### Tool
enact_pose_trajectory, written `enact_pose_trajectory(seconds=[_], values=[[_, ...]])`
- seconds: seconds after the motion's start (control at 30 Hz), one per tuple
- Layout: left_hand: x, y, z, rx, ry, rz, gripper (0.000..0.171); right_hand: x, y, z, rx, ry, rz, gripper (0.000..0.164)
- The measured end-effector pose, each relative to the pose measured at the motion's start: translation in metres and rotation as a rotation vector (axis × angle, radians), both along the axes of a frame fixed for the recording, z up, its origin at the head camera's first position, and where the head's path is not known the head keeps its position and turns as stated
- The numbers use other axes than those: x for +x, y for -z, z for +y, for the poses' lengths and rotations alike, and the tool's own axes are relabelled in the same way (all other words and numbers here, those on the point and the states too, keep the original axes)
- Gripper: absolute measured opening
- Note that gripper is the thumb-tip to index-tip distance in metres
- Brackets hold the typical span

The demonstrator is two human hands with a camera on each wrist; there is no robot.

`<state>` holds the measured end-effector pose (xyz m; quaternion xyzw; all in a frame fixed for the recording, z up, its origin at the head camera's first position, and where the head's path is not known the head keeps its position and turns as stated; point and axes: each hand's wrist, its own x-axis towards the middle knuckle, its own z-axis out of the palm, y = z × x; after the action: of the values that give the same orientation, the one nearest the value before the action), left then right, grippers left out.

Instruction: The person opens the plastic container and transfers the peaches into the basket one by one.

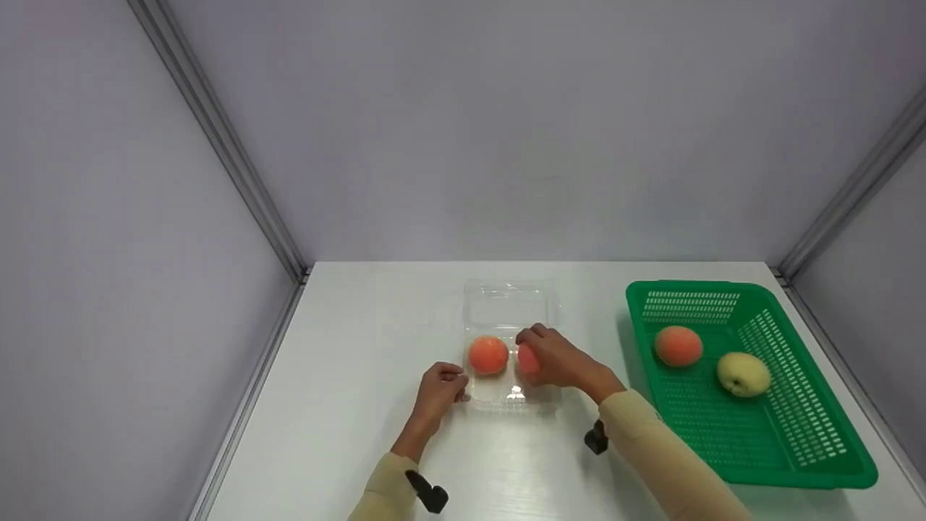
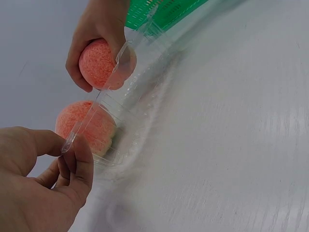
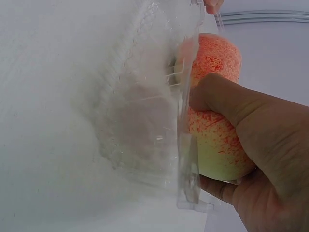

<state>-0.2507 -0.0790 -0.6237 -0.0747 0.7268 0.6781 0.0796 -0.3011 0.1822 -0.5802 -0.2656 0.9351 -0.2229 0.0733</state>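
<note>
A clear plastic clamshell box point(image 1: 499, 393) lies on the table with its lid point(image 1: 508, 304) folded back. My left hand point(image 1: 439, 391) pinches the box's left rim between thumb and fingers, plainest in the left wrist view point(image 2: 50, 169). One orange-red, peach-like fruit point(image 1: 488, 355) sits in the box's left half. My right hand point(image 1: 558, 357) grips a second peach-like fruit point(image 3: 219, 145), red-speckled and fading to yellow-green, at the box's right half. Part of this fruit is hidden by the fingers. Whether it touches the box's floor I cannot tell.
To the right stands a green perforated plastic basket point(image 1: 752, 474). In it lie another orange-red fruit point(image 1: 678, 346) and a pale yellow, apple-like fruit point(image 1: 744, 374). Grey panels enclose the white table point(image 1: 347, 347) at the back and both sides.
</note>
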Motion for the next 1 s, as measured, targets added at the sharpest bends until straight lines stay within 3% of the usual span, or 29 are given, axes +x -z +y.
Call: enact_pose_trajectory(seconds=[0.2, 0.63, 1.0], values=[[-0.001, 0.003, 0.0, 0.0, 0.004, 0.013, 0.029, 0.001, -0.003, 0.0, -0.002, 0.021, -0.03, 0.065], [0.002, -0.001, -0.001, -0.005, 0.018, 0.012, 0.029, 0.002, -0.014, 0.002, -0.014, -0.031, 0.045, 0.063], [0.0, 0.002, -0.002, -0.01, 0.028, 0.003, 0.026, 0.005, -0.02, -0.001, -0.005, -0.006, 0.011, 0.064]])
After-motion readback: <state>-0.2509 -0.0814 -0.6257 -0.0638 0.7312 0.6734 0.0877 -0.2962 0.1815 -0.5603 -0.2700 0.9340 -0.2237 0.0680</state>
